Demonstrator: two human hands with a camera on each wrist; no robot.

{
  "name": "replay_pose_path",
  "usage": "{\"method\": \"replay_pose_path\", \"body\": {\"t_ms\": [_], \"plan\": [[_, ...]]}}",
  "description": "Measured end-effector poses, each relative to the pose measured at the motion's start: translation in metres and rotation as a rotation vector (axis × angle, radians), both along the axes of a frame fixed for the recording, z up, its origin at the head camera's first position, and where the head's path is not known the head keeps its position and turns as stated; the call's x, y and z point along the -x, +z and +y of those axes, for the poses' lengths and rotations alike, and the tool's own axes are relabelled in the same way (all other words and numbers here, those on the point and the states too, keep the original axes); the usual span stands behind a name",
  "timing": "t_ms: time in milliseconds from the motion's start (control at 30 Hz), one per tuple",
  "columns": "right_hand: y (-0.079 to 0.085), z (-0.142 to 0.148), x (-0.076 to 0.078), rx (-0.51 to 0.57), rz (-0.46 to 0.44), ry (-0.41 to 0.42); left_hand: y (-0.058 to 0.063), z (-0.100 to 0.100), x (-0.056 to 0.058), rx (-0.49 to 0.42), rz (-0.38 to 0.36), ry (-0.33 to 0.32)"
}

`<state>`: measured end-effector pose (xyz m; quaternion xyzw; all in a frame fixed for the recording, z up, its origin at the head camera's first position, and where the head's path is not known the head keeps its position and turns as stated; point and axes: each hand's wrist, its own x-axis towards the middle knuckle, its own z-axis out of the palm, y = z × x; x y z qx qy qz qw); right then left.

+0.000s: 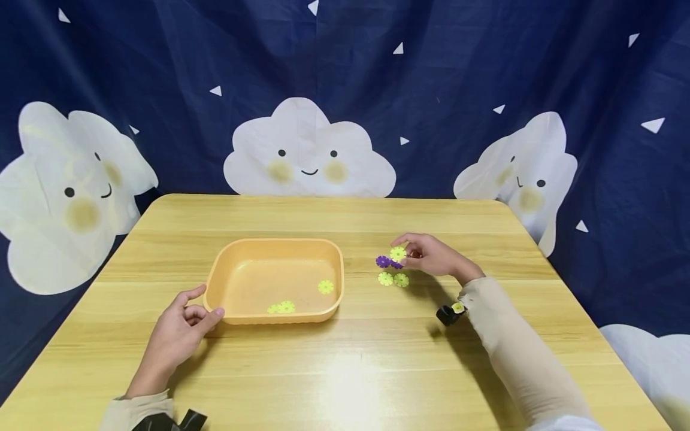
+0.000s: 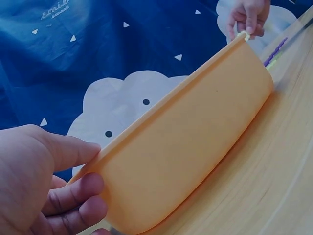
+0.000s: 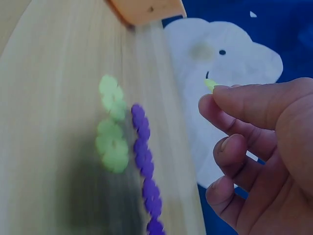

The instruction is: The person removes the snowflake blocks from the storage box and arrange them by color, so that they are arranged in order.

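Note:
My left hand point(image 1: 178, 332) grips the near left corner of an orange plastic basin point(image 1: 259, 278), thumb on the rim and fingers against the outer wall. Inside the basin lie a few yellow-green snowflake discs point(image 1: 326, 287), one by the right wall and others by the near wall. Right of the basin, my right hand point(image 1: 431, 254) pinches one yellow-green snowflake disc point(image 3: 210, 84) between thumb and index finger, above the table. Below it, two yellow-green discs point(image 3: 112, 147) lie on the wood beside a row of several purple discs point(image 3: 143, 156), partly hidden by the hand in the head view.
The light wooden table point(image 1: 280, 371) reaches back to a dark blue curtain point(image 1: 345, 54) printed with white clouds and triangles. Black wrist camera mounts point(image 1: 447, 314) sit at both sleeves.

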<state>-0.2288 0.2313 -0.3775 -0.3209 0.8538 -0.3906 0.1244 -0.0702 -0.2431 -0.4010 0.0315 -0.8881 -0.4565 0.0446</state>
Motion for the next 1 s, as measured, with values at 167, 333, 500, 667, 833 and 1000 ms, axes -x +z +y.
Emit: {"method": "replay_pose_path", "body": {"t_ms": [167,333,500,667,833,1000], "plan": [[-0.012,0.018,-0.007,-0.018,-0.008,-0.047,0.001,0.0,0.001,-0.021,-0.017,-0.003],[-0.024,0.031,-0.013,-0.038,-0.048,-0.087,0.0,0.0,0.001,-0.068,-0.043,-0.008],[-0.031,0.038,-0.017,-0.062,-0.065,-0.101,0.0,-0.001,0.001,-0.07,-0.059,-0.014],[-0.035,0.043,-0.018,-0.085,-0.055,-0.101,0.0,0.0,0.003,-0.082,-0.053,-0.009],[-0.036,0.044,-0.019,-0.121,-0.028,-0.081,0.0,0.0,0.003,-0.088,-0.043,-0.015],[-0.037,0.043,-0.019,-0.139,0.017,-0.041,-0.001,-0.001,0.002,-0.077,-0.038,-0.019]]}}
